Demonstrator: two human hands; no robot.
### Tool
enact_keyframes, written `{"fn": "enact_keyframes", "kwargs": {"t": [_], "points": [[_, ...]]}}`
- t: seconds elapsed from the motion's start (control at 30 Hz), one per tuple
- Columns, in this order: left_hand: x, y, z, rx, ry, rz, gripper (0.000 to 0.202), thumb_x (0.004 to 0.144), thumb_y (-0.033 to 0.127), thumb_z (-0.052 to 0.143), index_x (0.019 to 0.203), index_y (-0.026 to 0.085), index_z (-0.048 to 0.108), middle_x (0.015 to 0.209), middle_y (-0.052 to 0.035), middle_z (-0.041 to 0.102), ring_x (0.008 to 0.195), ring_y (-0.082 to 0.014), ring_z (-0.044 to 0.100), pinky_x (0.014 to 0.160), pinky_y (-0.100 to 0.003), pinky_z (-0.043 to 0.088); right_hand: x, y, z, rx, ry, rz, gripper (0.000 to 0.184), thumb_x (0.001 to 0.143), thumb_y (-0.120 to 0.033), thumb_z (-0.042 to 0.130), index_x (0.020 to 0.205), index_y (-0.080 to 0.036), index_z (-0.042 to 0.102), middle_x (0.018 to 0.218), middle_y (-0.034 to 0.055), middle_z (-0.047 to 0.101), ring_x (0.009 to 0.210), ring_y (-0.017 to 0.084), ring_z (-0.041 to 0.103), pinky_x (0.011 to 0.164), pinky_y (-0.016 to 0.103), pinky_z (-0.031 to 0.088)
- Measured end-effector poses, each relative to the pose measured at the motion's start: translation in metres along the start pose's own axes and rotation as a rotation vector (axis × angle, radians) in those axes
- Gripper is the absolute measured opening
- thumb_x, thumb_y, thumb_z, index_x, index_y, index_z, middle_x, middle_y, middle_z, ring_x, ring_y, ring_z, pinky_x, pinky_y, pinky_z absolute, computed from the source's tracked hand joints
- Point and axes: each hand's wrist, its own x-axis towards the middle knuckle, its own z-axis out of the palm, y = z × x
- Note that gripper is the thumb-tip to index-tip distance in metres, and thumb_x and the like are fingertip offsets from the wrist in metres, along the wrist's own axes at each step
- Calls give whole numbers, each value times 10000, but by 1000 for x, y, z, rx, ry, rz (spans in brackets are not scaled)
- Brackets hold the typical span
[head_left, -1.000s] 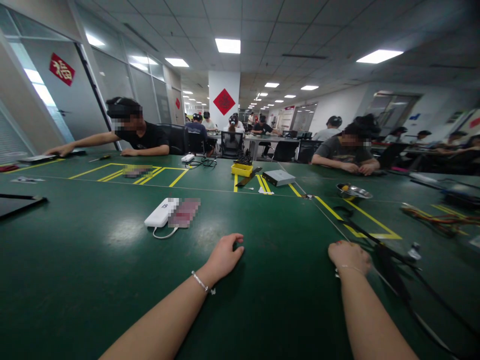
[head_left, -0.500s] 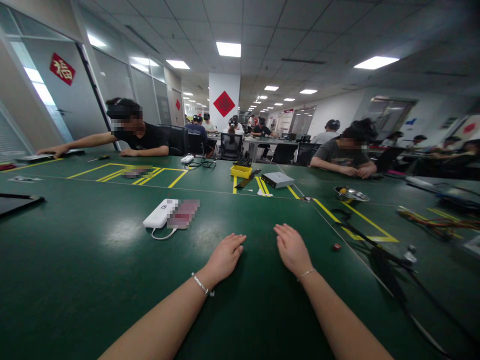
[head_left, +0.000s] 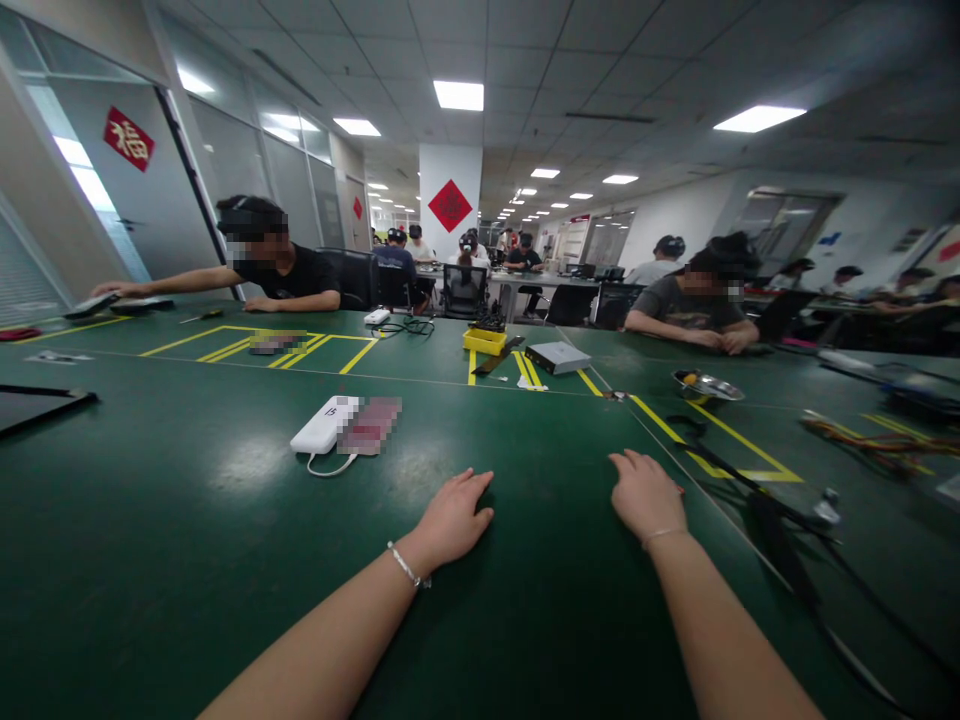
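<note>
My left hand (head_left: 454, 518) is at the middle of the green table (head_left: 187, 580), palm down, fingers stretched out and thumb apart. It holds nothing. Farther right, my right hand (head_left: 649, 495) is over the table with its fingers extended and slightly bent, also holding nothing that shows. Just past its right edge peeks a bit of a small red object (head_left: 682, 490), mostly hidden by the hand. Beyond my left hand lies a white power bank (head_left: 325, 425) marked 15, with a short white cable (head_left: 330, 472) beside a blurred-out reddish item (head_left: 371, 425).
A yellow bin (head_left: 484, 342) and a grey box (head_left: 557, 356) stand farther back. Black straps (head_left: 772, 520) and a metal dish (head_left: 709, 385) are on the right. A dark tray-like panel (head_left: 45, 405) is at left. Two people sit across the table, one reaching toward a dark device.
My right hand has moved right, up to the small red object, which it now mostly covers. My left hand has stayed nearly in place, its thumb spread wider. The person at left has lifted a dark device.
</note>
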Motion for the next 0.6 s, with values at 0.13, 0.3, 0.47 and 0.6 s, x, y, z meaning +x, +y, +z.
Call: {"fn": "enact_keyframes", "kwargs": {"t": [0.13,0.3,0.47,0.6], "points": [[1,-2,2,-2,-9,30,499,770,342,436,1246,199,393,1297,-56,422,1248,-210,275,1031,-355,208,7,54,17,-17,-49,251,483,716,-123,347,1172,-183,493,1250,136,429,1144,294,384,858,426,370],[0,0,1,-12,7,-12,534,763,351,445,1263,182,365,1296,-80,420,1233,-214,303,1015,-358,237,11,69,32,30,-140,301,441,694,-153,382,1093,-214,560,1144,92,534,1013,252,502,799,368,419],[0,1,2,-4,12,-5,505,756,340,460,1233,187,402,1276,-78,442,1226,-213,316,1016,-349,236,15,66,30,10,-106,317,374,733,-243,373,1014,-166,607,1015,120,602,924,251,546,768,351,423],[0,0,2,8,15,4,481,757,339,463,1214,194,420,1261,-69,460,1213,-213,336,1017,-350,237,14,64,28,21,-75,344,384,780,-291,313,981,-154,610,955,133,615,878,255,558,727,349,425]]}}
